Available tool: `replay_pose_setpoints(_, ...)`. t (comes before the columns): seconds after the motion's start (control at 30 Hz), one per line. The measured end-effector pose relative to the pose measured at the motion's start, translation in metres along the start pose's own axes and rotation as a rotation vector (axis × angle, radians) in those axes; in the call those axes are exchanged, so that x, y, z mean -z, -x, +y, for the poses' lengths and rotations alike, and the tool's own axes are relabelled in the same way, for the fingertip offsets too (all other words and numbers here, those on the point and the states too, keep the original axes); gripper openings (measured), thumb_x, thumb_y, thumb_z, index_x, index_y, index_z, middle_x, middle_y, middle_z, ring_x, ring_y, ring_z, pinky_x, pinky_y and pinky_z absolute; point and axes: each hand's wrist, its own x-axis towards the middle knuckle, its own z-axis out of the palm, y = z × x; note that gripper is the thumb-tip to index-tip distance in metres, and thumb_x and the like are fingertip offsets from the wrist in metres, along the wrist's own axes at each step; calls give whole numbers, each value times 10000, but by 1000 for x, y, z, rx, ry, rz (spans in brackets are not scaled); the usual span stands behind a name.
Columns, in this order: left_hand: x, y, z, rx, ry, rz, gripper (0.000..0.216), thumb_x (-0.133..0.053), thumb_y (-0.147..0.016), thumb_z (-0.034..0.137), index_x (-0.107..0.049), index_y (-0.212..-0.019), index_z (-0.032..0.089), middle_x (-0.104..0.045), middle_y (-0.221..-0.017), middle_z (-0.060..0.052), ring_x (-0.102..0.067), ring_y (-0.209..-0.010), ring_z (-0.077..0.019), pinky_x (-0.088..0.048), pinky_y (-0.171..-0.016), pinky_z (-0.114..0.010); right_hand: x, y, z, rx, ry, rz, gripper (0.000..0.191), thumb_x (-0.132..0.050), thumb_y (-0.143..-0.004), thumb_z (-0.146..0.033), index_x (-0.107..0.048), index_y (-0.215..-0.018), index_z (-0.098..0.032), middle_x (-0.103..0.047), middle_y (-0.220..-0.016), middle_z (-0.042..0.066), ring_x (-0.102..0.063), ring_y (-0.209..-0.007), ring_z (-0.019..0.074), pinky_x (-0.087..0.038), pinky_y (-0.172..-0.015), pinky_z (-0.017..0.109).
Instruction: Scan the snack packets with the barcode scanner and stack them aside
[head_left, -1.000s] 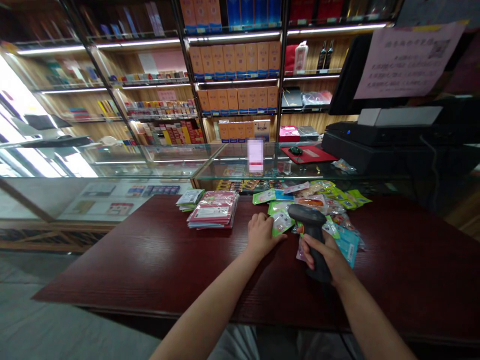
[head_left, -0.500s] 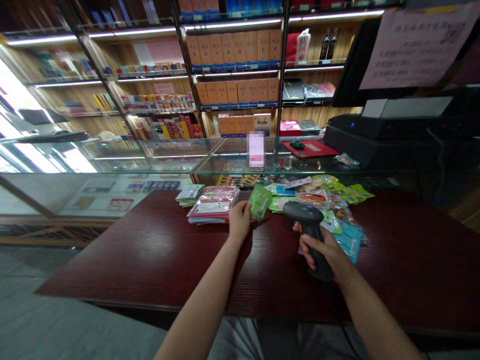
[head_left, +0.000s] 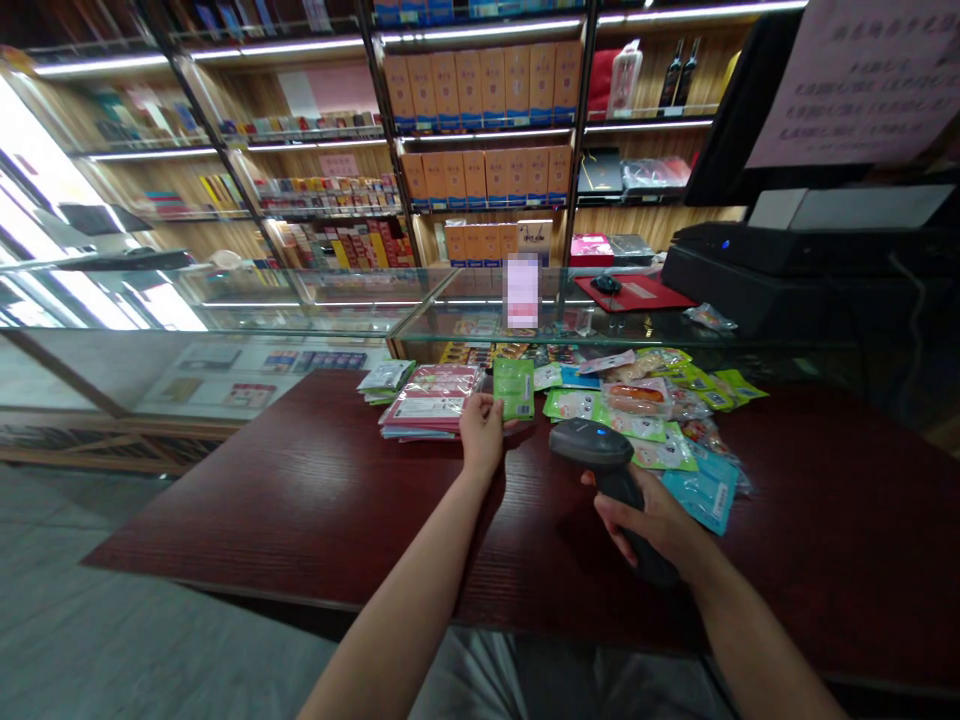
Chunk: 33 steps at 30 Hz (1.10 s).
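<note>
My left hand (head_left: pixel 482 432) is closed on the lower left edge of a green packet (head_left: pixel 514 388), whose printed side with a barcode faces me. Wrapped around the handle of a dark barcode scanner (head_left: pixel 592 443) is my right hand (head_left: pixel 643 520); the scanner's head points left and a small blue light glows on top. Just left of my left hand lies a stack of pink packets (head_left: pixel 431 395), with a small pile of green and white packets (head_left: pixel 387 378) beyond it. Beside the scanner, a blue packet (head_left: pixel 703 490) lies at the near end of a heap of snack packets (head_left: pixel 637 396).
The dark red wooden table (head_left: pixel 315 500) meets a glass display counter (head_left: pixel 420 322) at its far side. On the right stand a monitor (head_left: pixel 739 110) and a black cash drawer (head_left: pixel 720 275). A mouse (head_left: pixel 606 284) rests on a red mat (head_left: pixel 652 293). Stocked shelves line the wall.
The green packet has turned more upright in my left hand. My right hand has brought the scanner slightly lower and to the left. The whole view has shifted a little.
</note>
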Motion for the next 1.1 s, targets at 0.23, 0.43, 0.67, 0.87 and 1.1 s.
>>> replay_pose_setpoints(0.23,-5,2,-5,23,91,26,235,-642,-744,286,-428,-777,195,-529,-726,34,-591,-683,-119,-601,-660,-347,-1,2,-3,2,-28,61,415,-701,-781,-444,-519,-1041,-177,-536,-541,-90,-475,-337,71,-391,-307,165)
replay_pose_setpoints(0.43,-5,5,-7,17,55,77,200,-647,-738,253,-466,-786,184,-542,-805,-2,-615,-799,-163,-611,-674,-386,-2,3,-8,10,-74,90,379,-707,-775,-443,-517,-987,-194,-530,-534,-92,-469,-343,68,-380,-310,159)
replay_pose_setpoints(0.67,-5,4,-5,15,103,49,252,-655,-736,301,-436,-785,187,-515,-719,36,-595,-682,-112,-614,-648,-345,-1,2,-8,1,-109,129,393,-720,-762,-434,-525,-1001,-191,-551,-564,-83,-471,-352,68,-386,-306,164)
replay_pose_setpoints(0.87,-6,8,0,-19,116,35,279,-665,-728,331,-433,-795,190,-515,-745,34,-591,-695,-110,-611,-631,-314,0,1,-10,19,-161,153,440,-746,-739,-433,-531,-1035,-188,-554,-562,-82,-478,-344,72,-385,-300,167)
replay_pose_setpoints(1.1,5,0,32,-111,146,88,299,-655,-741,377,-423,-800,197,-553,-785,20,-613,-760,-123,-603,-666,-309,1,1,-5,66,-194,162,432,-752,-745,-453,-551,-1022,-190,-547,-570,-67,-457,-341,78,-378,-294,183)
